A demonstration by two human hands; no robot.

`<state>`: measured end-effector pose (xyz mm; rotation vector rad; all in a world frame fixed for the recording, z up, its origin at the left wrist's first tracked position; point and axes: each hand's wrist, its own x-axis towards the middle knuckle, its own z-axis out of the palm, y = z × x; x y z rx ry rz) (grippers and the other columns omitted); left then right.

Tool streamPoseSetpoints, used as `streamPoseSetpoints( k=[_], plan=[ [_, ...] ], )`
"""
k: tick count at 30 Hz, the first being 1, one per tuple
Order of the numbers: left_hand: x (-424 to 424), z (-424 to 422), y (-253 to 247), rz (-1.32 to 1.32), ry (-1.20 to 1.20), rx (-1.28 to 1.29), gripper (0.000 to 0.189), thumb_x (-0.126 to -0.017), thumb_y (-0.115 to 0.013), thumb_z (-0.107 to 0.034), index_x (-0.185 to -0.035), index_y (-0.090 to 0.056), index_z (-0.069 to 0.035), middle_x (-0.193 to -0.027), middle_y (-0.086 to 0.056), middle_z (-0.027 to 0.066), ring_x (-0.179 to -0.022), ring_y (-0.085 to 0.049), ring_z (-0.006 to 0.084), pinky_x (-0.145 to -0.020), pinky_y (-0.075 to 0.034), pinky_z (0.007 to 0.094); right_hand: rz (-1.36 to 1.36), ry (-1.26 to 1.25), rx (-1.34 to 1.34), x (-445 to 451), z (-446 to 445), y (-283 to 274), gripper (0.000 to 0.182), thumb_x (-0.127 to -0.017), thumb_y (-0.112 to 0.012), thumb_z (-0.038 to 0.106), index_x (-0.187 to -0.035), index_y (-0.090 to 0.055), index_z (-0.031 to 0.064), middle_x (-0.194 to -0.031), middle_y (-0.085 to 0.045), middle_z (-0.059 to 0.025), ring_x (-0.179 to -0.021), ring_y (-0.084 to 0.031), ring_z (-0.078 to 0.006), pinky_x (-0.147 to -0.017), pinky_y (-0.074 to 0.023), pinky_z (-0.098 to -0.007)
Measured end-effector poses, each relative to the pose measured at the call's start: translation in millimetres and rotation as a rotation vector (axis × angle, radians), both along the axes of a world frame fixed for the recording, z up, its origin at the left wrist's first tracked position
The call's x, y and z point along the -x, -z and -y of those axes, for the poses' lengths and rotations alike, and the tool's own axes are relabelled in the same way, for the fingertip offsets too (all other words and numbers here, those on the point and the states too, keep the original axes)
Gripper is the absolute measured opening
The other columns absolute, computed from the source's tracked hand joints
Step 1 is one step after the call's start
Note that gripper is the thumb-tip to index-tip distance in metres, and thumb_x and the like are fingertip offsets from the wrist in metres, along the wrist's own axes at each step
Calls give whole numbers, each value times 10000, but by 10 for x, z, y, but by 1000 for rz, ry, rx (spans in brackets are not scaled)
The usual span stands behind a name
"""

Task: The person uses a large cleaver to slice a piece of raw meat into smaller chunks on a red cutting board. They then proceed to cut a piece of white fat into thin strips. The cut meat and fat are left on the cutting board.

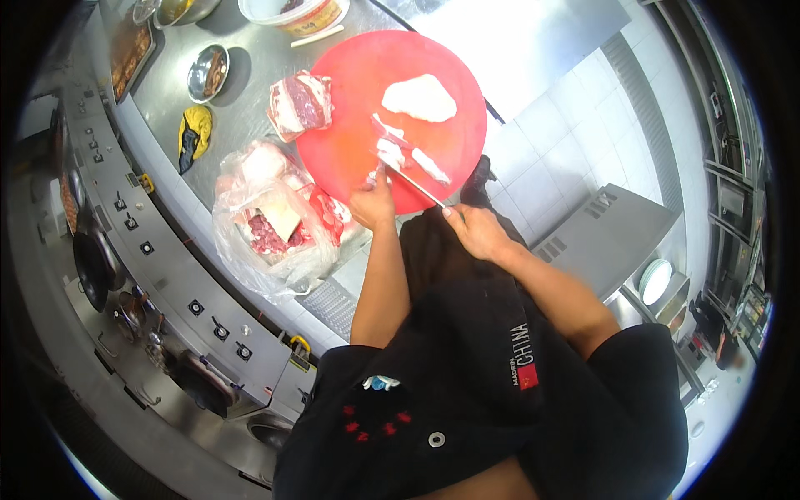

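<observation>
My right hand (478,230) is closed round the handle of a knife (415,183), whose blade reaches across a round red cutting board (350,69). The blade's far end meets a strip of pale, fatty meat (390,152). At the board's near left edge, my left hand (373,203) pinches a small piece of meat (377,177) close to the blade tip. Another pale strip (430,166) lies to the right, and a large white slab of fat (419,98) lies farther back. A block of layered raw meat (301,105) overlaps the board's left edge.
Left of the board, an open plastic bag (275,219) holds raw meat. A small metal bowl (209,73), a yellow and black cloth (195,135) and a white tub (294,15) stand on the steel table (250,37). A stove counter (169,269) runs along the left. A person (714,325) is far right.
</observation>
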<state>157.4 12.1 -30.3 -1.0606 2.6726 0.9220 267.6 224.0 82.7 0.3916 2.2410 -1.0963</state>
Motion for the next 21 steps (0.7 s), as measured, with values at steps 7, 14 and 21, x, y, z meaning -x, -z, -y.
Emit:
streamPoseSetpoints(
  k=[7, 14, 21],
  plan=[
    [39, -181, 230, 89, 211, 70, 491, -933, -867, -417, -998, -786, 64, -1070, -751, 315, -1058, -722, 522, -959, -557, 608, -19, -99, -81, -22, 1, 126, 601, -1205, -464, 489, -1246, -755, -36, -1077, -786, -360, -1049, -748, -575, -997, -590, -633],
    [28, 151, 368, -214, 421, -15, 290, -925, -822, -264, -1100, -812, -34, -1069, -783, 289, -982, -742, 547, -848, -577, 628, -88, -43, -69, 301, 442, 559, 642, -1177, -505, 551, -1172, -765, -36, -1077, -771, -384, -1062, -751, -577, -980, -598, -638],
    [213, 308, 75, -282, 331, -255, 266, -952, -777, -190, -1172, -846, -56, -1045, -823, 270, -1001, -813, 454, -823, -608, 524, -141, -134, -70, 1070, 902, 543, 712, -1177, -446, 616, -1386, -738, 1, -1304, -739, -355, -1251, -723, -519, -1124, -552, -595]
  ],
)
